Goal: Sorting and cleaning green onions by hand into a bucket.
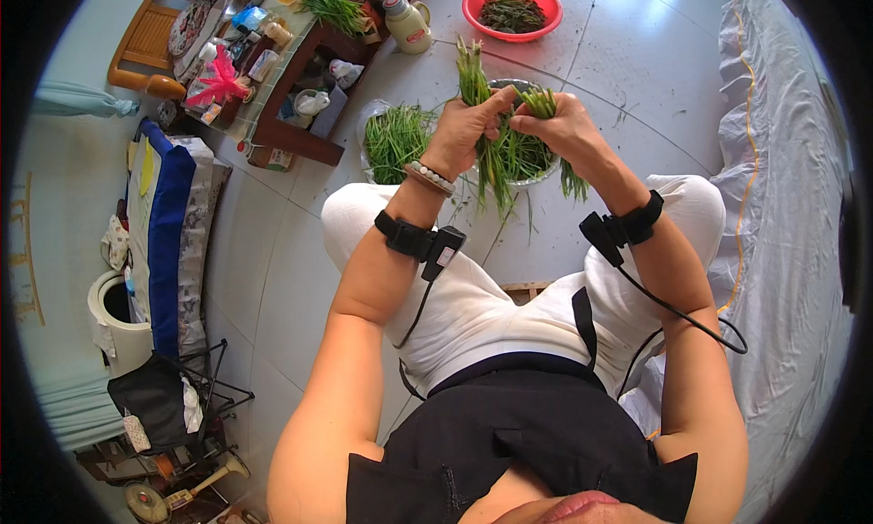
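Note:
My left hand (467, 125) is closed around a thick bunch of leafy greens (472, 74) that look like garlic chives, pale stem ends up and blades hanging down. A smaller bunch (539, 103) sits in my right hand (566, 123), its cut-looking ends pointing towards the left hand and its leaves drooping below. The two hands are close together but apart. Under them stands a round basin (535, 182) with more loose greens (522, 156), partly hidden by my hands. Left of it, another heap of greens (399, 142) lies in a clear plastic bag (369, 111).
Beyond my hands, a red plastic basin (470, 14) holds dark, wilted-looking trimmings. A cream thermos jug (409, 33) stands beside a cluttered low wooden table (327, 149) with more greens (333, 7) on it. Pale fabric (784, 183) hangs along the right. Scraps dot the tiled floor (634, 108).

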Demonstrator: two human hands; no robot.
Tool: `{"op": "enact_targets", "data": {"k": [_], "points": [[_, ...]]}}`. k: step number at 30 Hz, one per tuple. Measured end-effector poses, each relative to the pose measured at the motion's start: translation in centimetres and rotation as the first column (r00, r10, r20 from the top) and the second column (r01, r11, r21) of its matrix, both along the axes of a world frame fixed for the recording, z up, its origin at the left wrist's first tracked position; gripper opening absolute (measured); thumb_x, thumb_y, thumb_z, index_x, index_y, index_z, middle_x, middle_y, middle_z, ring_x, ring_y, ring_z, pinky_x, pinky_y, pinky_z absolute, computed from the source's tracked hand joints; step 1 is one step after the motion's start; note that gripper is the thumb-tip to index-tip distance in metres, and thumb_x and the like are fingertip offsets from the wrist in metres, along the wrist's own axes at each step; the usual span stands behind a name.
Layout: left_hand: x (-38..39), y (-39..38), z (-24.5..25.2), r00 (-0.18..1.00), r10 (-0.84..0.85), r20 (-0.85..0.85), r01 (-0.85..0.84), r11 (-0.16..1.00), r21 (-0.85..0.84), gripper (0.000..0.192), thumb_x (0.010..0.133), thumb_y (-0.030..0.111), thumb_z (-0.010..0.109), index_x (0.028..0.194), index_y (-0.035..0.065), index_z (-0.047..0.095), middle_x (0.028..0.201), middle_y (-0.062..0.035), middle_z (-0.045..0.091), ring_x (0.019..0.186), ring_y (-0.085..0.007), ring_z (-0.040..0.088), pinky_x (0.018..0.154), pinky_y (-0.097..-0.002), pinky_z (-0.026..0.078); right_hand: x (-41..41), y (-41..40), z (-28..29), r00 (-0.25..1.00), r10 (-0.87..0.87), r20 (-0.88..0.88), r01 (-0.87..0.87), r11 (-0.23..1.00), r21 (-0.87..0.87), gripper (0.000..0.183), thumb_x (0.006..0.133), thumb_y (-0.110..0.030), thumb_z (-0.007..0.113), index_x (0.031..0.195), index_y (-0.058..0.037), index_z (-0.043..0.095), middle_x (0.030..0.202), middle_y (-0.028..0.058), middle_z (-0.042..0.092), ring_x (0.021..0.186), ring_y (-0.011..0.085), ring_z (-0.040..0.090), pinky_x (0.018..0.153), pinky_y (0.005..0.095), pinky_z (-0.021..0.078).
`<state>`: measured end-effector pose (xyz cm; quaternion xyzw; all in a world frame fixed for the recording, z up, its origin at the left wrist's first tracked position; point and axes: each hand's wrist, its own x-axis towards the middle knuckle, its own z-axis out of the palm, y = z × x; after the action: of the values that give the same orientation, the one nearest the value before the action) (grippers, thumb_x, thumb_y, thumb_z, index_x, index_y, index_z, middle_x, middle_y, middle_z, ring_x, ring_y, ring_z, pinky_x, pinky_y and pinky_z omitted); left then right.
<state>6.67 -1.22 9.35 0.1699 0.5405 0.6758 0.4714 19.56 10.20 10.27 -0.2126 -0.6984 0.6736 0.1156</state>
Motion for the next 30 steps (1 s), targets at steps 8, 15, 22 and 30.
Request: {"op": "enact_targets", "data": {"k": [8, 15, 22, 30], "points": [[0.1, -0.3, 0.0, 0.947, -0.140, -0.290, 0.105, 0.986, -0.133, 0.019, 0.085, 0.021, 0.069, 0.094, 0.0048, 0.068, 0.068, 0.0055, 0.054, 0.054, -0.0031, 0.039, 0.047, -0.0210, 0.031, 0.2, 0.7, -0.5, 0.997, -0.080, 0.009, 0.080, 0.993, -0.090, 0.012, 0.080, -0.017, 0.070, 0.078, -0.0081, 0.063, 0.057, -0.0076, 0.048, 0.045, 0.0013, 0.036, 0.040, 0.0204, 0.0219], [-1.0, 0.3, -0.8, 0.943, 0.212, -0.256, -0.225, 0.974, -0.022, 0.017, 0.083, 0.018, 0.070, 0.093, 0.0033, 0.067, 0.074, 0.0030, 0.060, 0.053, -0.0032, 0.041, 0.048, -0.0201, 0.032, 0.4, 1.2, -0.1, 0.999, -0.009, 0.051, 0.022, 0.967, -0.255, 0.010, 0.080, -0.015, 0.068, 0.077, -0.0077, 0.062, 0.056, -0.0071, 0.046, 0.043, 0.0011, 0.033, 0.039, 0.0205, 0.0203], [-0.7, 0.4, -0.2, 0.978, 0.102, -0.184, -0.116, 0.991, -0.065, 0.021, 0.083, 0.020, 0.070, 0.096, 0.0037, 0.068, 0.075, 0.0044, 0.059, 0.055, -0.0027, 0.040, 0.048, -0.0196, 0.031, 0.5, 1.1, 0.4, 0.999, -0.022, 0.039, 0.033, 0.946, -0.323, 0.011, 0.077, -0.015, 0.068, 0.073, -0.0072, 0.060, 0.059, -0.0040, 0.050, 0.044, 0.0021, 0.037, 0.038, 0.0209, 0.0232], [0.6, 0.9, -0.2, 0.968, -0.019, -0.252, 0.011, 0.999, -0.035, 0.020, 0.084, 0.020, 0.069, 0.094, 0.0027, 0.069, 0.079, 0.0006, 0.065, 0.055, -0.0030, 0.045, 0.049, -0.0183, 0.033, 0.2, 0.9, 0.0, 1.000, 0.013, 0.009, -0.011, 0.968, -0.251, 0.011, 0.078, -0.015, 0.069, 0.075, -0.0076, 0.062, 0.061, -0.0050, 0.051, 0.045, 0.0015, 0.037, 0.039, 0.0199, 0.0239]]}}
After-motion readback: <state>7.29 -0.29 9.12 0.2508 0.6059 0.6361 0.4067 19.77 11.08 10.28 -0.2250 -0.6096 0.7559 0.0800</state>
